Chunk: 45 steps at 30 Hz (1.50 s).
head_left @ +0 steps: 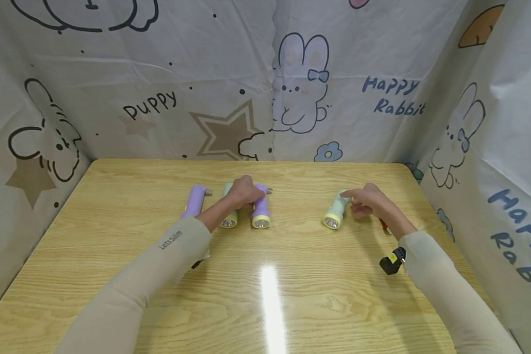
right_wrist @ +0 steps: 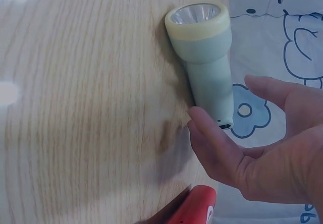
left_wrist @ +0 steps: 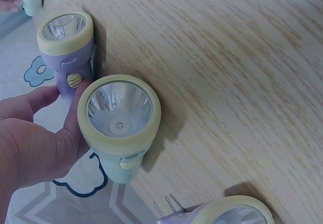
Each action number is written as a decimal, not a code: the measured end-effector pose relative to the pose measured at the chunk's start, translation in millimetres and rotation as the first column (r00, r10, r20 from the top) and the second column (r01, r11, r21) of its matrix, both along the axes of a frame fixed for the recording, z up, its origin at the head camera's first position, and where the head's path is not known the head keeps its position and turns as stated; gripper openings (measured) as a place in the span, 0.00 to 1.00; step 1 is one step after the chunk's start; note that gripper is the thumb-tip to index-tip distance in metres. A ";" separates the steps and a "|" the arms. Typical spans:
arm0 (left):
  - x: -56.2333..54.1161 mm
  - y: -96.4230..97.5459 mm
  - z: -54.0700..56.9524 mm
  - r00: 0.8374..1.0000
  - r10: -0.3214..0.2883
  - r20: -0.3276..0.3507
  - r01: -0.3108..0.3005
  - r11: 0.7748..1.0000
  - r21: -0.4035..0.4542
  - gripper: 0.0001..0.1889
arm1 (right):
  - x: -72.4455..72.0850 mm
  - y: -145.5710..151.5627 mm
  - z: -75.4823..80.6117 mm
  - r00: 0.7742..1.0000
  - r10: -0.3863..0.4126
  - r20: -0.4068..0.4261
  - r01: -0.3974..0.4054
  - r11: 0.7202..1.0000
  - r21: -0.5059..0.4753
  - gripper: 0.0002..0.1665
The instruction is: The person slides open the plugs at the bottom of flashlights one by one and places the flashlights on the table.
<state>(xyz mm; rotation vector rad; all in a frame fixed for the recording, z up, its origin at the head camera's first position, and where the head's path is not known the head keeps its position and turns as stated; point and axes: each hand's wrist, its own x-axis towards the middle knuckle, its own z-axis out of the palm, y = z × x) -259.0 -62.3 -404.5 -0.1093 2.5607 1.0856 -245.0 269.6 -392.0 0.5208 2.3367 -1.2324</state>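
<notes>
My left hand (head_left: 244, 192) pinches a purple flashlight (head_left: 261, 209) with a yellow rim; in the left wrist view its fingers lie on either side of the body (left_wrist: 75, 65), beside the striped switch. Just left of it lies a green flashlight (left_wrist: 121, 168), partly hidden by the hand in the head view. Farther left is another purple flashlight (head_left: 195, 199) with plug prongs out, its front behind the forearm. My right hand (head_left: 369, 199) is spread at the tail of a second green flashlight (right_wrist: 209, 82), fingers loosely bent and thumb apart from the body.
A red object (right_wrist: 197, 206) lies near the right hand, mostly behind the forearm in the head view. The wooden table (head_left: 327, 285) is bordered at the back and sides by a printed cloth (head_left: 159, 132). A black wrist device (head_left: 391, 261) sits at the right cuff.
</notes>
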 end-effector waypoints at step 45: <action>-0.5 0.1 0.0 1.000 -0.016 -0.005 0.016 1.000 -0.022 0.11 | -1.8 -17.3 -9.1 0.997 0.068 0.029 -0.068 0.998 0.004 0.33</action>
